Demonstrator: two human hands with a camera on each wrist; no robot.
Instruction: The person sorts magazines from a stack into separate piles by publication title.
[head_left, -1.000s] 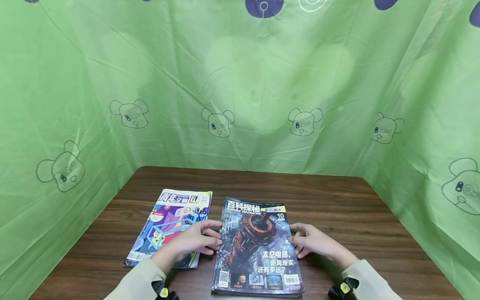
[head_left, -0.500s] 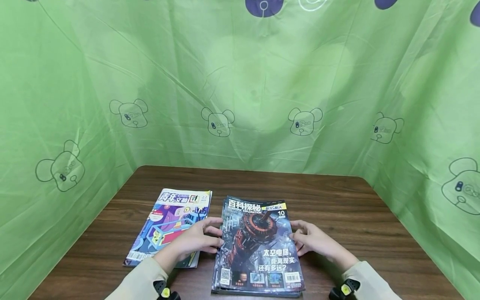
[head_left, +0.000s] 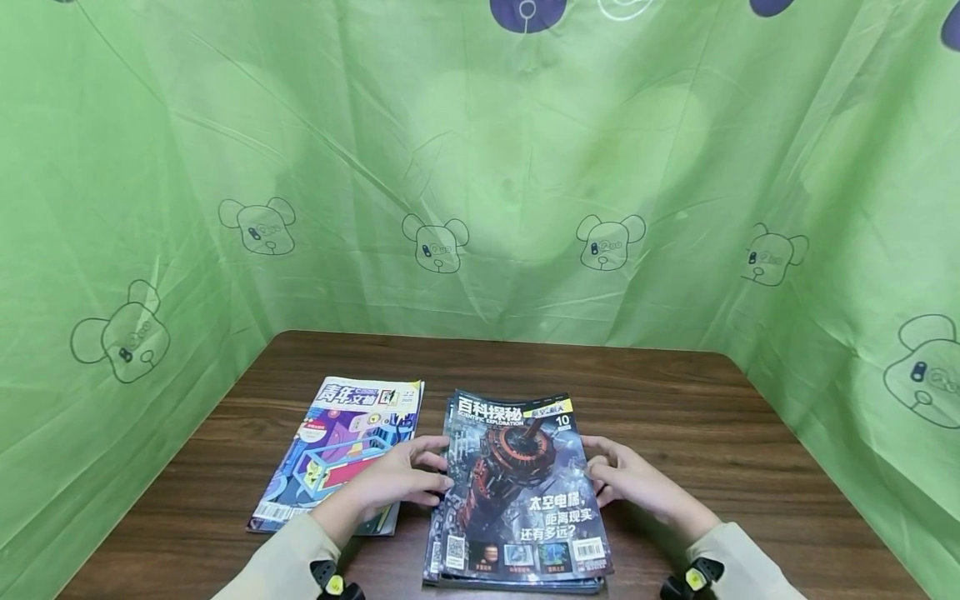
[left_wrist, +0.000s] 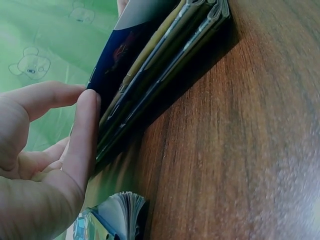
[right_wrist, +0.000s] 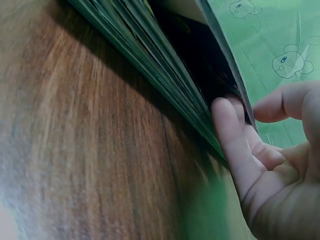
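Observation:
Both hands hold the top magazine (head_left: 517,475), a dark blue one with a red ring-shaped machine on its cover. My left hand (head_left: 397,475) pinches its left edge between thumb and fingers. At the opposite edge, my right hand (head_left: 630,479) pinches it likewise. Beneath lies a stack of similar magazines, whose edges (right_wrist: 135,45) show in the right wrist view. A dark gap separates the raised magazine (left_wrist: 117,57) from the lower magazines (left_wrist: 165,65) in the left wrist view.
A purple and white magazine (head_left: 352,425) lies on another at the left, partly behind the left hand and forearm. The brown wooden table (head_left: 660,400) reaches back to a green curtain (head_left: 525,183) with bear drawings, which also hangs along both sides.
The top magazine has risen off the stack and shifted slightly right, baring more of the magazines below along the left edge. Both hands have moved slightly with it.

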